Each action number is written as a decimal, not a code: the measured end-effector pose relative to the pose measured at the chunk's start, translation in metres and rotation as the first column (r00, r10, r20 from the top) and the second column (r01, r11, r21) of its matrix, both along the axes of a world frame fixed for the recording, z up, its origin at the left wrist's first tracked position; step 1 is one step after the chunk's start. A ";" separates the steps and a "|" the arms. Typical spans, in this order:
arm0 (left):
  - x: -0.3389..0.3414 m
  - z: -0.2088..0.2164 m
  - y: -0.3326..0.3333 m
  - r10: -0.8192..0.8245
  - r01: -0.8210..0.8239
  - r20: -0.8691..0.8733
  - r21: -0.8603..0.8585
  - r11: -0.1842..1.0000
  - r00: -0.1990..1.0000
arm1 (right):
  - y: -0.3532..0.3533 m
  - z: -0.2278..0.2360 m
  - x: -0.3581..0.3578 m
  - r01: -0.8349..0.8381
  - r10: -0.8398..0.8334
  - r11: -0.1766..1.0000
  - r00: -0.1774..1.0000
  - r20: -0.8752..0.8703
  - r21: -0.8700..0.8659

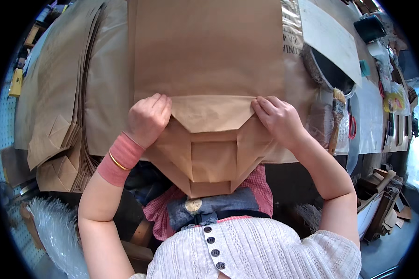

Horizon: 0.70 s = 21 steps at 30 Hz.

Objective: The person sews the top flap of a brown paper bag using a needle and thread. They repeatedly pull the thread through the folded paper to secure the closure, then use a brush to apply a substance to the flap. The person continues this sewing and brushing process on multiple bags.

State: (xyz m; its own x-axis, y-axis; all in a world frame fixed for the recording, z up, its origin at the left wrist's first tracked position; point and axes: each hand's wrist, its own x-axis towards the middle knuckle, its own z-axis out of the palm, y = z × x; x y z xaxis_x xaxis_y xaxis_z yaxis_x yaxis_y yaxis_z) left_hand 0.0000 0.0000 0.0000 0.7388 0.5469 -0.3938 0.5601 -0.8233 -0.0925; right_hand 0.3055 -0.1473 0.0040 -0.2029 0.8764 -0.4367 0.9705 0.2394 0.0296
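Note:
A large brown paper bag (208, 56) lies flat before me, its near end opened into a folded bottom that hangs past the table's near edge. A pale trapezoid flap (212, 111) crosses that end, creased along its far side. My left hand (150, 118) is closed on the flap's left corner, fingertips curled over the fold. At the opposite corner my right hand (278, 116) grips the fold in the same way, thumb tucked beneath. Below the flap, a rectangular panel (214, 160) shows between slanted side folds. Paper hides both thumbs in part.
Stacked paper bags (63, 135) with folded bottoms lie on the left. To the right are a dark tub (328, 69) partly under a white board (333, 39), a worn paintbrush (337, 121) and red-handled scissors (352, 126). Clear plastic (56, 232) is bundled at lower left.

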 end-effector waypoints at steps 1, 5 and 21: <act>-0.015 -0.014 -0.008 -0.054 0.032 0.196 0.115 0.993 0.979 | -0.016 -0.006 0.004 -0.027 0.030 0.992 0.999 -0.020 0.122; -0.016 0.007 -0.043 -0.283 0.228 0.414 0.177 0.957 0.865 | -0.029 0.007 -0.014 -0.099 0.155 0.963 0.964 -0.216 0.249; -0.022 0.008 -0.051 -0.108 0.316 0.580 -0.271 0.909 0.807 | -0.082 -0.029 -0.050 0.189 0.124 0.816 0.865 -0.486 0.545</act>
